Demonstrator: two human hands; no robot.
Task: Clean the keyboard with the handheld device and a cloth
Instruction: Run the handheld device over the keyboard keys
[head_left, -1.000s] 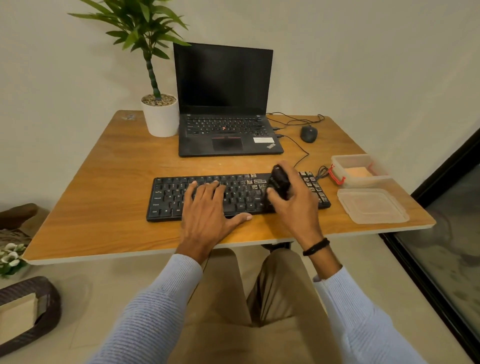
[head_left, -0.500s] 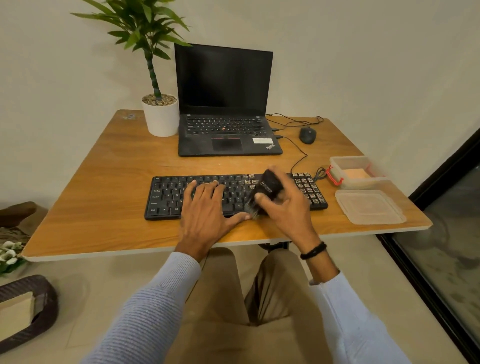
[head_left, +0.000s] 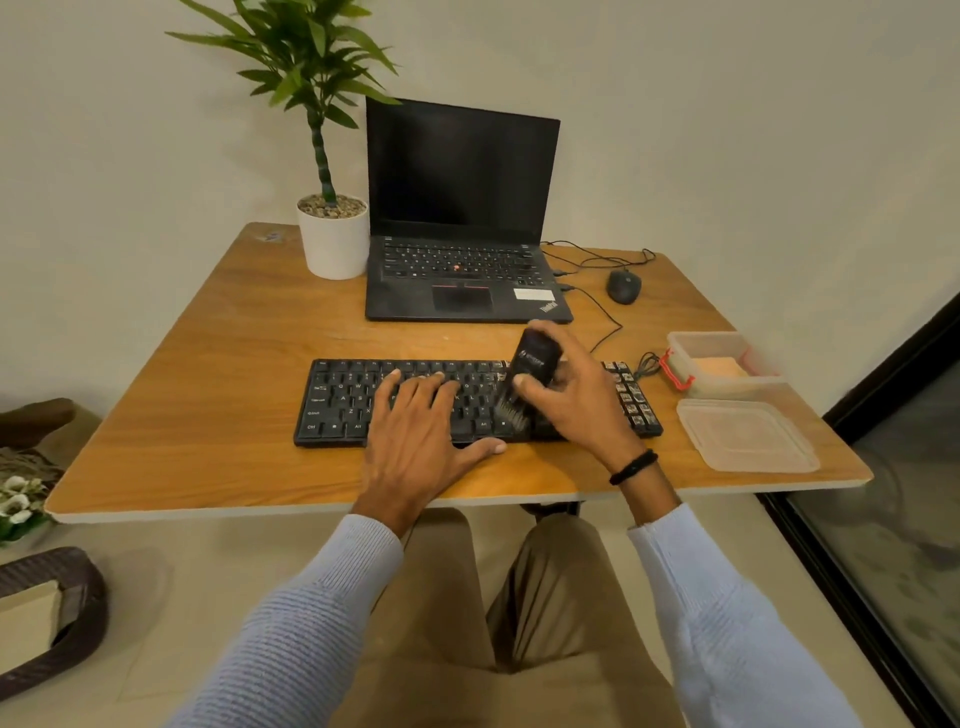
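Black plastic fills the right hand (head_left: 576, 400): fingers and thumb curl round the handheld device (head_left: 535, 358), gripping its body just right of the frame's centre. The device leans, top toward the back of the frame, and its bristled lower end appears to rest on the keys, though blur hides the exact contact. That slant looks deliberate, as it lets the bristles reach into the gaps between keys while the wrist, ringed by a dark band (head_left: 634, 466), is free to sweep.

Just to its left, the left hand (head_left: 421, 431) lies flat on the keyboard (head_left: 348, 402), fingers straight and spread over the middle rows, thumb out along the near edge. It holds nothing; most likely it pins the keyboard so brushing does not shove it about.

The keyboard lies across the centre of the wooden tabletop (head_left: 208, 389), close to the front edge.

At the right of the frame an open clear container (head_left: 680, 345) with red clips holds what I take to be the cloth (head_left: 719, 368), pale orange. Its lid (head_left: 748, 434) lies just below it. The wiping step seems not yet begun.

In the upper centre stands a laptop (head_left: 462, 208) with a dark screen, a mouse (head_left: 623, 286) to its right and a potted plant (head_left: 335, 239) just beside it on the left.
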